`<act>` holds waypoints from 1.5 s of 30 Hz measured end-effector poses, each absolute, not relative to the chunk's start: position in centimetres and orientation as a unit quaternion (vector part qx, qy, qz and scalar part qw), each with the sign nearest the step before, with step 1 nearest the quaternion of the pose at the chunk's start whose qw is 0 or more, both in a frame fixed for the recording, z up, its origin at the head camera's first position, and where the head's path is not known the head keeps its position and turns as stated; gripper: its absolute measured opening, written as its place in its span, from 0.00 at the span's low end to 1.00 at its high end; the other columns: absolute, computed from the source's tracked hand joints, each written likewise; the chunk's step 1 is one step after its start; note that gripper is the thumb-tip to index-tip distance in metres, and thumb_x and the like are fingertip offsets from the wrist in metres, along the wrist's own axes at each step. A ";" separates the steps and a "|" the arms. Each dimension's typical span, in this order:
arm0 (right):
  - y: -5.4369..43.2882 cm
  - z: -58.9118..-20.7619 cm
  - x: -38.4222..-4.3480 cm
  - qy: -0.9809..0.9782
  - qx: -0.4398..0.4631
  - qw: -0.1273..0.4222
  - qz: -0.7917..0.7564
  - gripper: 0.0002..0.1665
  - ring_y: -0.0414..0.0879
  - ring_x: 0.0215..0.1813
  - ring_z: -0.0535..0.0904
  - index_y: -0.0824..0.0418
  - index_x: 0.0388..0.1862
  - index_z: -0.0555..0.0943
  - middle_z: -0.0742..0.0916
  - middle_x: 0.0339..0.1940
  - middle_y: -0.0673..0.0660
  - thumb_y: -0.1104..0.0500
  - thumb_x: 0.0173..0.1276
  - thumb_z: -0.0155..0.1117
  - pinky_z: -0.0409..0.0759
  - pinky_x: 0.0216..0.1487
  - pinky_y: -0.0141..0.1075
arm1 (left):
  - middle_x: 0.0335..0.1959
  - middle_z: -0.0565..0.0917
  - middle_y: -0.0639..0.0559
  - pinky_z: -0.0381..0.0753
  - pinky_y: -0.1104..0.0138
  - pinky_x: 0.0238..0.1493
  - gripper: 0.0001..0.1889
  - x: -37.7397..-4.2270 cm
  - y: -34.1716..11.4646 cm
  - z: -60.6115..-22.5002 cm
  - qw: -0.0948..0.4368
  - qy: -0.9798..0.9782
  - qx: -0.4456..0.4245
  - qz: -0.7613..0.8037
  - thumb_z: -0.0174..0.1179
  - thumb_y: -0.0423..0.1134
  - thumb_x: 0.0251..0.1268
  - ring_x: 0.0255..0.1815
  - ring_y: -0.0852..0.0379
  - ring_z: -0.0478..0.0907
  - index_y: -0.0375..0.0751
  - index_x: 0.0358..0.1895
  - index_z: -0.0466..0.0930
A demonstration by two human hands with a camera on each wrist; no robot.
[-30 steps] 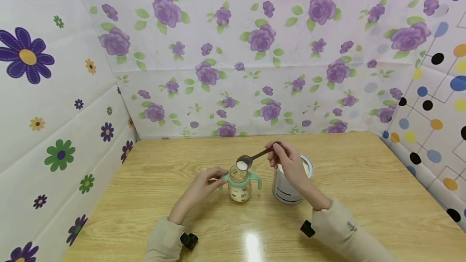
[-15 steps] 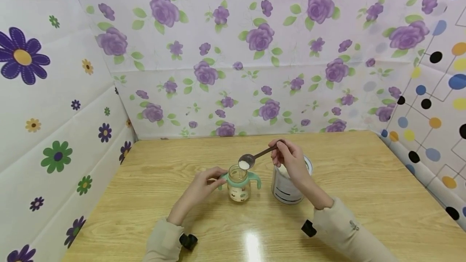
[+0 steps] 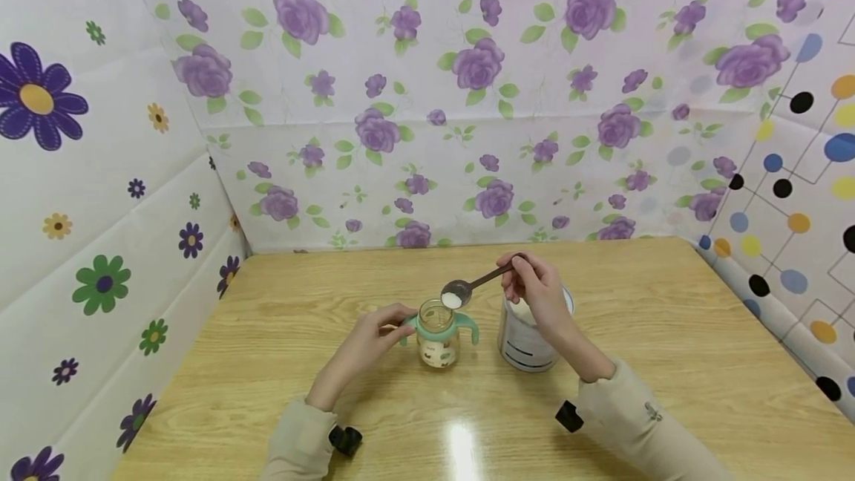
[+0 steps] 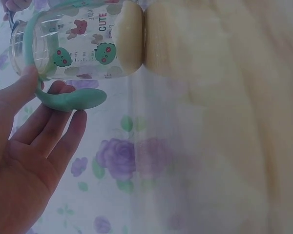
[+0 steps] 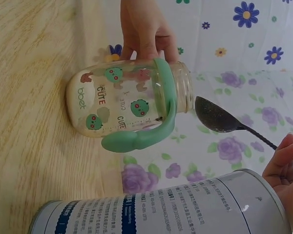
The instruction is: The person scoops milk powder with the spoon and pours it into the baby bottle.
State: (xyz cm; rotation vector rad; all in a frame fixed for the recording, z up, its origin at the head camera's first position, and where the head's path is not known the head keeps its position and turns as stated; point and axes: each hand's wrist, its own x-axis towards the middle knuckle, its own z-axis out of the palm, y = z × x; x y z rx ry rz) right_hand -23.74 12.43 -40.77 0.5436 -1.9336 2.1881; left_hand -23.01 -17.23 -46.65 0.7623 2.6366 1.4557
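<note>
From my head view I see the bottle standing upright on the table, its mouth uncovered; it is clear, with a green collar and two green side handles, and its lowest part looks pale; my left hand, on the bottle's left, has its thumb and fingers closed in a pinch around the near handle; my right hand, up on the bottle's right, is curled in a pinch on the stem of a dark spoon; the spoon's bowl carries white powder and sits just above the right edge of the bottle's mouth, though I cannot tell whether the two touch; a can stands to the bottle's right, just apart from it, partly under my right hand; behind the bottle hangs a cloth printed with purple roses.
</note>
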 end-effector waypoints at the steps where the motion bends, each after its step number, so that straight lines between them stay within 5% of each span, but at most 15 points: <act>1: 12.5 -40.8 -23.8 -0.648 0.182 0.086 0.735 0.23 0.36 0.20 0.73 0.74 0.44 0.76 0.80 0.22 0.49 0.53 0.80 0.45 0.73 0.20 0.24 | 0.47 0.85 0.57 0.85 0.64 0.51 0.15 -23.0 -17.2 -46.6 0.018 0.849 0.245 0.469 0.58 0.43 0.69 0.48 0.57 0.83 0.51 0.56 0.80; 15: 14.0 -40.4 -23.7 -0.641 0.174 0.107 0.740 0.19 0.37 0.20 0.73 0.66 0.39 0.79 0.81 0.21 0.49 0.55 0.80 0.46 0.72 0.19 0.25 | 0.47 0.85 0.54 0.85 0.62 0.50 0.15 -22.8 -16.8 -45.9 0.024 0.856 0.242 0.456 0.58 0.42 0.69 0.46 0.53 0.83 0.48 0.56 0.80; 22: 14.5 -39.8 -23.7 -0.634 0.171 0.122 0.744 0.20 0.37 0.20 0.73 0.70 0.39 0.78 0.81 0.21 0.49 0.56 0.80 0.46 0.72 0.19 0.24 | 0.47 0.85 0.56 0.84 0.59 0.54 0.13 -22.7 -16.8 -45.5 0.018 0.867 0.232 0.441 0.58 0.42 0.69 0.47 0.58 0.82 0.51 0.54 0.81; 29: 14.9 -39.7 -23.7 -0.634 0.167 0.124 0.745 0.18 0.37 0.20 0.72 0.64 0.37 0.80 0.80 0.21 0.49 0.56 0.80 0.46 0.72 0.19 0.25 | 0.47 0.85 0.53 0.83 0.57 0.55 0.12 -22.5 -17.3 -45.5 0.008 0.874 0.241 0.423 0.57 0.42 0.70 0.47 0.56 0.83 0.48 0.53 0.81; 40: 16.4 -38.6 -23.5 -0.633 0.154 0.143 0.745 0.20 0.38 0.19 0.71 0.71 0.38 0.77 0.80 0.20 0.49 0.55 0.79 0.47 0.71 0.18 0.26 | 0.48 0.85 0.52 0.83 0.57 0.54 0.12 -22.5 -17.3 -45.3 0.010 0.877 0.236 0.419 0.58 0.41 0.69 0.49 0.54 0.83 0.48 0.52 0.81; 45: 16.8 -38.3 -23.6 -0.630 0.152 0.161 0.744 0.19 0.38 0.17 0.70 0.66 0.35 0.79 0.79 0.18 0.50 0.57 0.79 0.46 0.69 0.16 0.26 | 0.48 0.85 0.50 0.84 0.60 0.53 0.11 -22.5 -17.2 -45.2 -0.001 0.878 0.244 0.413 0.58 0.39 0.69 0.49 0.54 0.83 0.47 0.52 0.82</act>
